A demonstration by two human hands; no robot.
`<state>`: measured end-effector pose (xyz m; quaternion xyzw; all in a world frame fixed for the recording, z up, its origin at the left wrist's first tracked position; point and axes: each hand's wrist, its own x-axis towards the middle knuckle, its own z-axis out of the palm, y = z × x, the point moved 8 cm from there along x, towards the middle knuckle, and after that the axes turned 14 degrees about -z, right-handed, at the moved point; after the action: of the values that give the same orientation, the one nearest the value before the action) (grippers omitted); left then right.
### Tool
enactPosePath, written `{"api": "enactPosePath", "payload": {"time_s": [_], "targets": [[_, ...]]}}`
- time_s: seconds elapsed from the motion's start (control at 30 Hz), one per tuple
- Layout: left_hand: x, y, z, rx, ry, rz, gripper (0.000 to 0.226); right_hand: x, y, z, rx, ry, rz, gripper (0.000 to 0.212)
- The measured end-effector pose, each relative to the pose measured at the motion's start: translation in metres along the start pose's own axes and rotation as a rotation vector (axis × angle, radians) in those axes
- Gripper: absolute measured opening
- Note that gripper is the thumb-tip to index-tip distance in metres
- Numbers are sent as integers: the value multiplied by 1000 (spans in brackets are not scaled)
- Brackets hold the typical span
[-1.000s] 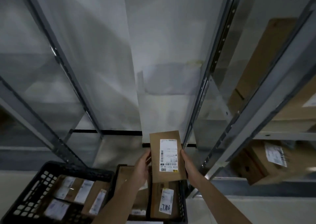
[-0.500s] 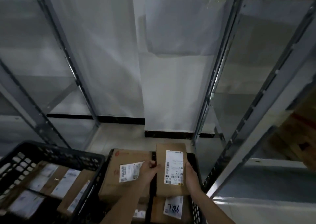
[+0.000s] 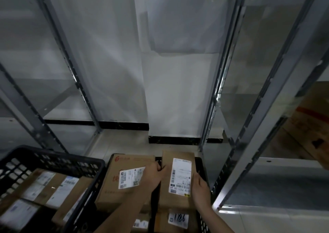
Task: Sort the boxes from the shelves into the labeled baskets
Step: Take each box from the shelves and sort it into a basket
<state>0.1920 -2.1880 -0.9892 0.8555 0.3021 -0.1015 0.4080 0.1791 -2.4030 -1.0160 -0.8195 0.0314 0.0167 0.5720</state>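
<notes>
head cam | wide-angle, faces forward and down | close above black basket (image 3: 53, 154) | dim, edges perhaps warped

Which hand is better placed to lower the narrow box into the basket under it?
Probably the right hand: it grips the narrow box by its right edge, just inside the basket wall. The left hand holds the other edge above the larger box and might get pinched.
</notes>
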Motion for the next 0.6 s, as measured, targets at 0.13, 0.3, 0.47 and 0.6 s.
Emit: {"api": "enactPosePath", "payload": {"time_s": [0.13, 0.3, 0.47, 0.6], "targets": [[-4, -8, 13, 138, -13, -31, 44, -9, 13, -1, -39, -33, 10, 45], [-4, 2, 22, 405, 72, -40, 17, 2, 23, 17, -59, -68, 12, 40], [-4, 7, 31, 646, 112, -53, 22, 16, 32, 27, -169, -65, -29, 45], [-1, 17, 31, 784, 185, 7, 21, 27, 39, 38, -202, -63, -33, 52]]}}
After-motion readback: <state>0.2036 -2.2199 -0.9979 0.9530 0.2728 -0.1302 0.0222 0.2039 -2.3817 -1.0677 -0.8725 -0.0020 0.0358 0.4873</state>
